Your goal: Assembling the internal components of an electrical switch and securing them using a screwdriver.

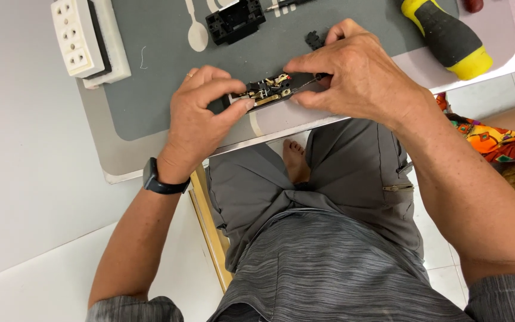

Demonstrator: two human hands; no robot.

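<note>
No packages, labels or signs; only a dark smartwatch (156, 180), screen hidden

Work surface: small table (120, 156) with pale, glossy top and rounded corners, edge catching a bright reflection at upper right. A grey placemat (150, 89) printed with white cutlery outlines covers most of it. Wall (13, 179) to the left plain white, evenly lit. Floor (448, 262) of pale tiles, grout lines visible (lower right). Yellowish wooden leg or rail (210, 232) below the table edge. Patterned orange fabric (496, 143) lies at far right.
</note>
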